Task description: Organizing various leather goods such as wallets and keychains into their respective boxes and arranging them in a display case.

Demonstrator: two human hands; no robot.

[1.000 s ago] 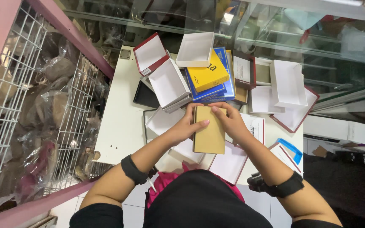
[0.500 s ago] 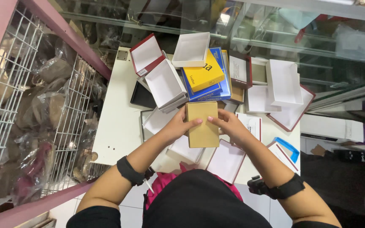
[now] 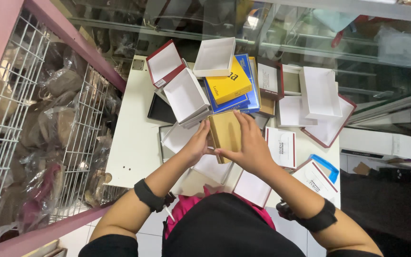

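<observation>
Hands meet over a flat tan cardboard box [image 3: 225, 133] at the middle of the white table [image 3: 132, 143]. The left hand [image 3: 197, 144] pinches the box's near-left edge, thumb on top and fingers curled beneath, seemingly to steady it. The right hand [image 3: 248, 145] lies across the box's right side, fingers [image 3: 243, 124] spread flat and only lightly bent, pressing down on it instead of closing around it; that looks like a way to keep it seated against the pile below. Just beyond the fingertips sits a yellow box on a blue box [image 3: 230, 88], with an open white tray-shaped box [image 3: 185, 96] to their left and a red-edged white lid [image 3: 165, 62] farther out. To the right of the right hand lie a white printed card [image 3: 281, 146] and a wide white box with a dark red rim [image 3: 327, 123]. Under both wrists more white lids overlap. Both wrists carry black bands. A wire rack [image 3: 20, 119] stands well left of the left hand.
</observation>
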